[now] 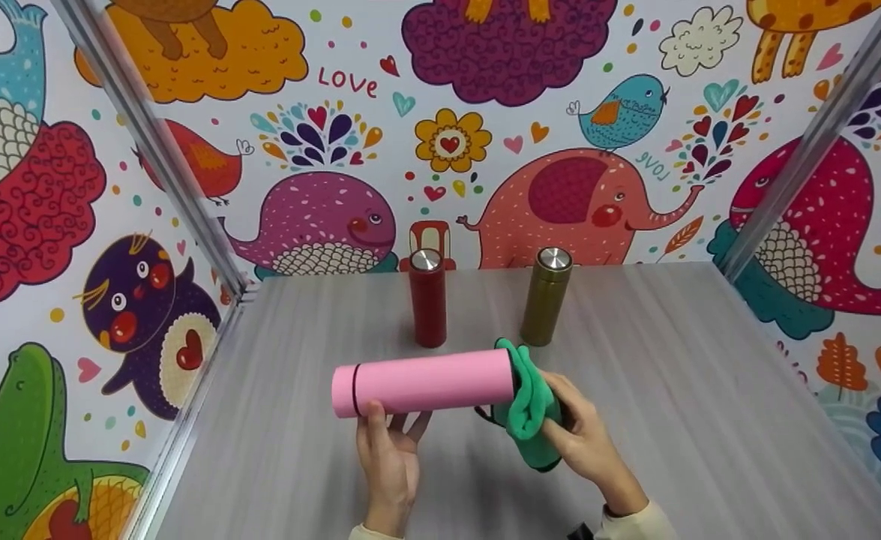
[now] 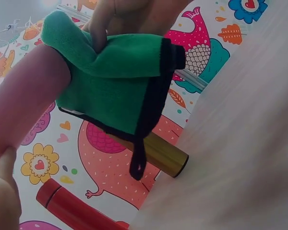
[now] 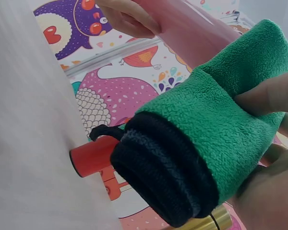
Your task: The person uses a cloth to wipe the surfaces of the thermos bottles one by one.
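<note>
A pink thermos bottle (image 1: pixel 433 381) lies almost level above the table, its narrow dark ring near the left end. My left hand (image 1: pixel 391 457) holds it from below near that ring, thumb on the front side and fingers behind. At the bottle's right end my right hand (image 1: pixel 582 427) grips a folded green cloth (image 1: pixel 526 397) against the end face, which the cloth hides. Black edging and a small black loop (image 2: pixel 138 163) on the cloth show in the left wrist view. In the right wrist view, the thumb presses into the green fabric (image 3: pixel 221 110).
Behind the hands stand two upright thermos bottles, a red one (image 1: pixel 429 300) and an olive-gold one (image 1: pixel 545 300), both with shiny lids. The grey wood-grain table (image 1: pixel 298 337) meets cartoon-printed walls (image 1: pixel 380 45) at the back and sides, with metal posts (image 1: pixel 163 142) at the corners.
</note>
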`<state>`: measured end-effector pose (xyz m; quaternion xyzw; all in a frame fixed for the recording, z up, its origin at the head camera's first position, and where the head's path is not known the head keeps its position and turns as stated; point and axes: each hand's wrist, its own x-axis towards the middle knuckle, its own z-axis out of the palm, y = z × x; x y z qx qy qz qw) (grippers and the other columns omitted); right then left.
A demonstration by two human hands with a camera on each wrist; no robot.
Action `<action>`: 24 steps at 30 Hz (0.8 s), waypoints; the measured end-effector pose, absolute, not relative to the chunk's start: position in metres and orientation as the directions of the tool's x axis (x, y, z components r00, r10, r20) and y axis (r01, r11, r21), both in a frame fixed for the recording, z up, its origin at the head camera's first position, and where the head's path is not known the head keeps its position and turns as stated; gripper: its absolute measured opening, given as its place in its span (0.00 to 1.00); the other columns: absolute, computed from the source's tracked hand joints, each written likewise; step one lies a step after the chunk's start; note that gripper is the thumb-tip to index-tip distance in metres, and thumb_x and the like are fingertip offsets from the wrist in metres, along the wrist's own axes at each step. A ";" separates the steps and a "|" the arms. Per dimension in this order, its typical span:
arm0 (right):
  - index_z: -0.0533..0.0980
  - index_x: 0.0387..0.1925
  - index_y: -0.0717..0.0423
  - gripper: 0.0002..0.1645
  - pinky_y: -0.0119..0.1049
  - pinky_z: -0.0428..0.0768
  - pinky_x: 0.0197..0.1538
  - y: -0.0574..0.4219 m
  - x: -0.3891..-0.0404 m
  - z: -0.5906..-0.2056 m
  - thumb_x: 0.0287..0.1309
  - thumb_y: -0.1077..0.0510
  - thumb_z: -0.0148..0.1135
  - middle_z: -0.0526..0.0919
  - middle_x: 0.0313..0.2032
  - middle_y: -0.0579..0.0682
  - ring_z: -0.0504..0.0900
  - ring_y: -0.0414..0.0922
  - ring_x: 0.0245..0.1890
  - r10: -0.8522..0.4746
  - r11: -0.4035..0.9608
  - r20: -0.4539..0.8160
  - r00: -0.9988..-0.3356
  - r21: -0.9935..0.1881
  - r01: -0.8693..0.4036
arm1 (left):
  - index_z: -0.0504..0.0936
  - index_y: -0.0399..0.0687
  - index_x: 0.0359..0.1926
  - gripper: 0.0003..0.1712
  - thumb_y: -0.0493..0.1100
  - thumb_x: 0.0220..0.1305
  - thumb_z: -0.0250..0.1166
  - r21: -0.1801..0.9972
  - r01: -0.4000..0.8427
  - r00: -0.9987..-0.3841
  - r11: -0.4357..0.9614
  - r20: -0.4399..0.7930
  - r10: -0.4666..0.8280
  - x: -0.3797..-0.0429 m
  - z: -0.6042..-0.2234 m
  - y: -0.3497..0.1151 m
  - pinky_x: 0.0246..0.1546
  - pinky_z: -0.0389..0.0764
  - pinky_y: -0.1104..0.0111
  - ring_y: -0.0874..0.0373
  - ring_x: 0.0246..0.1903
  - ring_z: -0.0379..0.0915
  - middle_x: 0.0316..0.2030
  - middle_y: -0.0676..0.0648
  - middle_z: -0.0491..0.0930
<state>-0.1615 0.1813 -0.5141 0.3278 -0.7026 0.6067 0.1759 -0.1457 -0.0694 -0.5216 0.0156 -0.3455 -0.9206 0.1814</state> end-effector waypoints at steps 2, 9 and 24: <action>0.69 0.66 0.69 0.35 0.33 0.75 0.60 0.181 -0.158 -0.514 0.55 0.83 0.57 0.76 0.58 0.62 0.74 0.48 0.58 -0.256 0.053 0.616 -0.745 -0.761 -0.647 | 0.61 0.41 0.64 0.21 0.48 0.80 0.48 0.639 0.331 -0.931 -0.694 0.100 -0.351 -0.147 -0.521 -0.070 0.52 0.79 0.46 0.47 0.52 0.75 0.55 0.40 0.66; 0.69 0.65 0.71 0.32 0.34 0.76 0.60 0.185 -0.148 -0.518 0.58 0.83 0.55 0.76 0.57 0.63 0.75 0.49 0.58 -0.258 -0.013 0.613 -0.747 -0.775 -0.632 | 0.62 0.41 0.63 0.20 0.45 0.79 0.50 0.654 0.366 -0.916 -0.661 0.129 -0.380 -0.150 -0.518 -0.078 0.52 0.79 0.45 0.47 0.52 0.75 0.55 0.39 0.67; 0.67 0.67 0.70 0.34 0.32 0.76 0.58 0.213 -0.134 -0.532 0.59 0.83 0.54 0.75 0.59 0.62 0.74 0.47 0.59 -0.170 0.077 0.550 -0.817 -0.820 -0.568 | 0.63 0.41 0.68 0.30 0.27 0.69 0.58 0.762 0.487 -0.851 -0.427 0.303 -0.429 -0.190 -0.482 -0.128 0.49 0.82 0.53 0.47 0.54 0.75 0.58 0.36 0.66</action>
